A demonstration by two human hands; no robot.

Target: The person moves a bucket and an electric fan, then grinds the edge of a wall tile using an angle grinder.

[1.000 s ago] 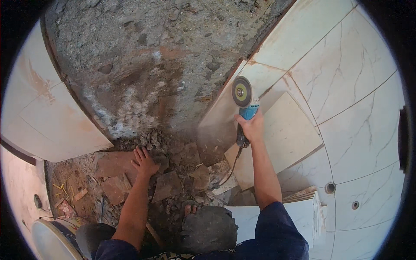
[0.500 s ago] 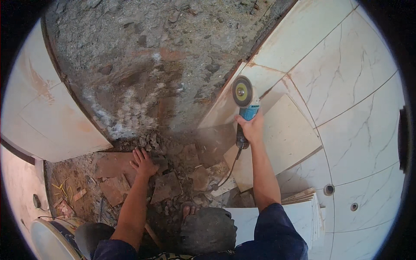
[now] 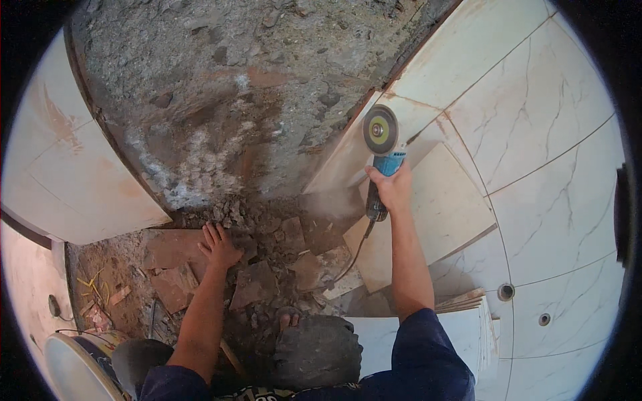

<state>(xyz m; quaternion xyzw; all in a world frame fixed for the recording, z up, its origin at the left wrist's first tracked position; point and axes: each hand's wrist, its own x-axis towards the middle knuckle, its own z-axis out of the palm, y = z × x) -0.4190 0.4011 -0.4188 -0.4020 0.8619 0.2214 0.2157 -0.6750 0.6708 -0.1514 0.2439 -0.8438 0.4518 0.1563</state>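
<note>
I have the angle grinder [image 3: 388,162] in front of the pale wall tile [image 3: 348,150], the right hand [image 3: 394,187] wrapped firmly around its body; whether the disc [image 3: 380,130] touches the tile, I cannot tell. Dust [image 3: 334,204] hangs below, so I judge a cutting step is in hand. The next move calls for a steady wrist and the cord [image 3: 354,257] clear of the disc. The left hand [image 3: 221,247], fingers spread, grasping nothing, rests on a reddish slab [image 3: 170,248] amid rubble [image 3: 235,212].
</note>
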